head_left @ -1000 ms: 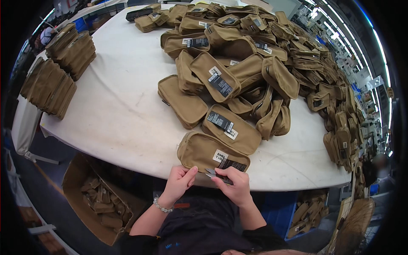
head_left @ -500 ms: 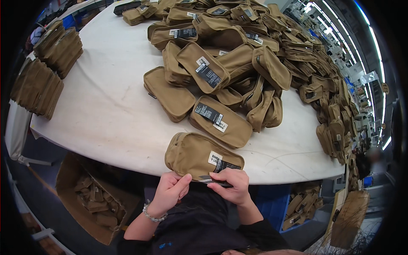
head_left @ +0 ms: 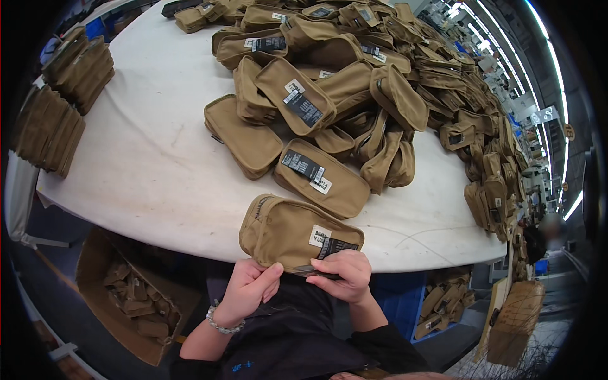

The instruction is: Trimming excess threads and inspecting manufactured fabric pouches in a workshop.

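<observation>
A tan zippered pouch (head_left: 288, 221) with a white label and a black tag lies at the table's near edge. My left hand (head_left: 252, 284), with a beaded bracelet at the wrist, is closed and pinches the pouch's near edge between thumb and fingers. At the near right corner my right hand (head_left: 342, 273) is closed around small thread snips (head_left: 305, 269). Their grey blades lie along the pouch's near seam, and the fingers mostly hide the handle. Just beyond lies another tagged tan pouch (head_left: 323, 183).
A large heap of tan pouches (head_left: 342, 95) covers the back and right of the white-covered table (head_left: 145, 158). Stacked pouches (head_left: 47, 133) stand at the left edge. Below the table are a cardboard box (head_left: 95, 278) and a blue bin (head_left: 399, 301), both holding pouches.
The snips show less, as the right fingers have shifted over them at the pouch's near edge. The left hand keeps its pinch. The whole view has shifted slightly.
</observation>
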Demonstrator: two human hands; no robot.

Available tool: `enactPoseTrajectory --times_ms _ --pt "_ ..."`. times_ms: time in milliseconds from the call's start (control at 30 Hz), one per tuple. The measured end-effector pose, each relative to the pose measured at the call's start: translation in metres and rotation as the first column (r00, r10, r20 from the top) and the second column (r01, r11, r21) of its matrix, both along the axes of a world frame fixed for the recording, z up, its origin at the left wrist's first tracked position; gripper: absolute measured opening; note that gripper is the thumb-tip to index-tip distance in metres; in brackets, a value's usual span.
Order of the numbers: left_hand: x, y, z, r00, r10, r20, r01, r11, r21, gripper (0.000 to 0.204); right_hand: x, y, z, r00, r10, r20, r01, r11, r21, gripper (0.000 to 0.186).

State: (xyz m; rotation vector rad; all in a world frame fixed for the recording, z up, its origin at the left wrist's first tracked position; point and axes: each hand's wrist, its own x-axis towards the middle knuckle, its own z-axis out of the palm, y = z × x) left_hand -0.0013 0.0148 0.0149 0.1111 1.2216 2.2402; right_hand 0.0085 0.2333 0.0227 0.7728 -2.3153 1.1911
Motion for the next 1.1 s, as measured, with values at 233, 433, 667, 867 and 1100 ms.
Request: enactPoseTrajectory --times_ms 233,433,667,867,1100 --pt "0.001 0.000 -0.003 1.000 0.009 -0.017 -0.008 1.000 0.019 0.026 -0.002 0.001 0.000 1.000 0.012 0.012 -0.012 1.000 -0.010 0.030" --pt "0.000 0.003 0.002 1.000 0.028 0.012 -0.028 1.000 -0.006 0.029 -0.004 0.003 -0.003 0.999 0.030 0.034 -0.030 0.999 -0.014 0.028" --pt "-0.002 0.006 -0.015 0.999 0.030 -0.027 -0.030 0.999 -0.014 0.041 0.000 0.010 -0.020 0.991 0.019 0.136 0.009 0.979 -0.204 0.024" --pt "-0.005 0.012 -0.018 0.997 0.081 0.008 -0.081 0.997 0.005 0.046 0.009 0.014 -0.019 0.955 -0.140 0.262 0.256 0.837 -0.484 0.028" --pt "-0.007 0.022 -0.025 0.983 0.152 0.108 -0.163 0.982 0.101 0.048 0.005 0.028 -0.024 0.909 -0.336 0.248 0.411 0.617 -0.671 0.030"
